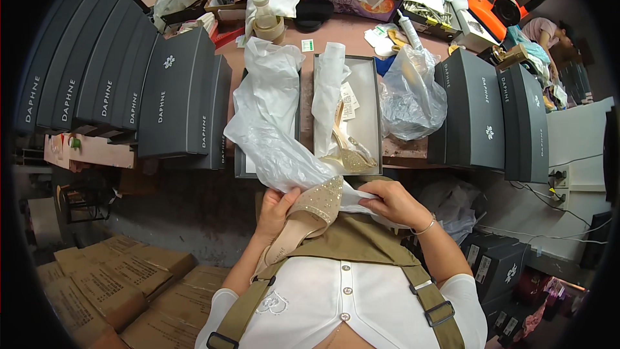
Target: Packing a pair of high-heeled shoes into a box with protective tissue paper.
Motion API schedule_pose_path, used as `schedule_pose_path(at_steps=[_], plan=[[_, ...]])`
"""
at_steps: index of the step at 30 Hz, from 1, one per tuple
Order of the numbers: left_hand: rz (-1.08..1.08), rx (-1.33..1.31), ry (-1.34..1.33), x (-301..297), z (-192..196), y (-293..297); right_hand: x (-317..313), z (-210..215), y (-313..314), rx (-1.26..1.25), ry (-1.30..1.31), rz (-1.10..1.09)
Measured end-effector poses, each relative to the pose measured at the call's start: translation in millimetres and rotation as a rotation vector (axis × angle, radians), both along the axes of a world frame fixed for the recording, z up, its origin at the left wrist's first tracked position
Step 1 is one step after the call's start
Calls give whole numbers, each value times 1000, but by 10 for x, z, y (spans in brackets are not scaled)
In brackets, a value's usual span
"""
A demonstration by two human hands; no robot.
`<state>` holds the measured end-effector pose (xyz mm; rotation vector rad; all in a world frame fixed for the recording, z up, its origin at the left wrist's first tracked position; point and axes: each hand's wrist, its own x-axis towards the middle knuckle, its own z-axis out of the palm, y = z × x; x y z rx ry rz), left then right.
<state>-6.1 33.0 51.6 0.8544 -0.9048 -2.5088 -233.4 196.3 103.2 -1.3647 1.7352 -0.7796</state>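
Note:
A beige shoe with a glittery pointed toe (323, 199) lies close in front of me, over my olive apron (361, 240). My left hand (276, 214) is closed on the shoe's side, at the edge of a crumpled sheet of white tissue paper (271, 113). That sheet stretches back over a box. My right hand (389, 203) pinches white tissue paper just right of the toe. Beyond my hands stands an open shoebox (369, 90), holding a matching glittery heeled shoe (352, 157), small paper tags (349, 100) and rolled tissue.
Dark grey shoeboxes stand in rows at left (171, 100) and right (475, 113). A clear plastic bag (413, 97) lies beside the open box. Behind are a bottle (263, 16) and an orange tape dispenser (487, 16). Brown cartons (106, 294) lie lower left. Another person (539, 29) bends at far right.

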Motion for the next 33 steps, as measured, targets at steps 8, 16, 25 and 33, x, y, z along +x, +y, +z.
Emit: schedule_pose_path(at_steps=[8,16,25,33], plan=[[-208,-70,-118,129,148,-83,61,78,-68,92,-157,3],[-159,-176,-93,81,183,-225,29,-26,12,-15,462,30],[-386,-379,-100,-91,372,-292,-197,-162,-620,109,-953,-29],[-460,-290,-164,-110,400,-298,-168,143,-1189,80,-546,237]])
